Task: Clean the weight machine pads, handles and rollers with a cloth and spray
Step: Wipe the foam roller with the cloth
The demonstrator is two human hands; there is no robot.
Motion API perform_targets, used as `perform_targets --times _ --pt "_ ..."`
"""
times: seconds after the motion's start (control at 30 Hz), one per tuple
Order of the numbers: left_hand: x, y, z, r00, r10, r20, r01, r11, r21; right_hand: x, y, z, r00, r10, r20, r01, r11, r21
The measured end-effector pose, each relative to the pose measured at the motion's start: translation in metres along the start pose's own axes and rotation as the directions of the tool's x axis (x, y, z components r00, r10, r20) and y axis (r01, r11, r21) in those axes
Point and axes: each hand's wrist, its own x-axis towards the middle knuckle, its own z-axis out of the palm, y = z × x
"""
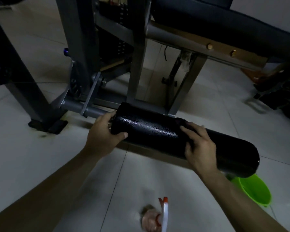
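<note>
A person is crouching over a weight machine in a dim room, looking down at both bare hands on a black foam roller (157, 129). The roller is sitting low, just above the tiled floor (32, 148), sleeved over a grey steel bar (74, 107) that is jutting out from the machine's frame (136, 64). Its long axis is running from upper left, where it is meeting the bar, down to lower right, where its free rounded end is pointing toward a lime green bucket (256, 191).

The left hand (105, 129) is clasping the roller's inner end, thumb underneath and fingers curling over the rim next to the bar. The right hand (199, 144) is lying farther along, past the middle, fingers spread and pressing what looks like a dark cloth (182, 122) against the top; the cloth is hard to make out against the black foam. The stretch between the hands is glistening as if wet.

The unwiped free end is lying beyond the right hand, so that hand is nearer to it and would likely need to travel along the axis.

A spray bottle (162, 215) with a red and white trigger is standing on the floor at the bottom edge, near the person. A padded seat (224, 22) is stretching across the top right.
</note>
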Motion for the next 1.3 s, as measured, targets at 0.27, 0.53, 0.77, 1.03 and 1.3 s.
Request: perform_targets --times 0.27,0.53,0.77,1.03,1.3 --pt "0.002 0.001 -0.006 0.996 0.091 0.020 -0.093 0.992 0.089 0.046 -0.142 0.092 0.955 -0.288 0.075 0.262 0.934 0.243" --pt "0.007 0.007 -0.009 0.999 0.025 0.038 -0.029 0.995 0.095 0.021 -0.034 0.027 0.955 -0.282 0.093 0.281 0.959 0.021" --pt "0.015 0.011 -0.013 0.996 -0.008 0.085 0.001 0.997 0.082 0.028 -0.091 0.057 0.962 -0.263 0.074 0.244 0.949 0.199" --pt "0.005 0.013 -0.008 0.995 0.065 0.072 -0.071 0.993 0.089 0.048 -0.125 0.066 0.892 -0.385 0.238 0.375 0.923 0.085" --pt "-0.006 0.057 0.035 0.921 0.342 0.188 -0.391 0.815 0.428 -0.025 0.045 -0.037 0.986 -0.091 0.138 0.111 0.984 -0.143"
